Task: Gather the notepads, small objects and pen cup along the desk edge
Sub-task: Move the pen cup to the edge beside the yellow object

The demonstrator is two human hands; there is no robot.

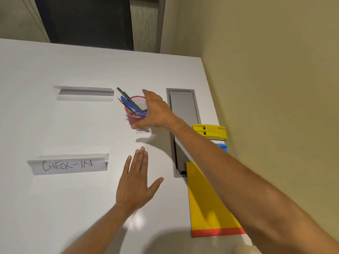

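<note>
The right forearm crosses the lower right of the view, passing over a yellow notepad (205, 198) with a red band along its near edge; the pad lies flat at the table's (55, 70) right edge, its long axis running away from the camera. Left of it, the left hand (134, 182) rests palm-down on the white surface, fingers straight and pointing away, thumb spread to the right, holding nothing. Farther out, the right hand (156, 112) curls around the right side of the pink mesh pen cup (136, 114), thumb low against its wall, fingers over the far rim. The cup stands upright near the table's middle, just left of a grey cable hatch (183, 110). Its pens and pencils (128, 99) lean up and to the left. Beyond the notepad along the right edge sit a yellow plastic block (211, 132) and a small blue object (222, 147), partly hidden by the arm. On the left stand two clear sign holders, the nearer one (68, 165) reading "CHECK-IN", the farther (84, 93) blank.
</note>
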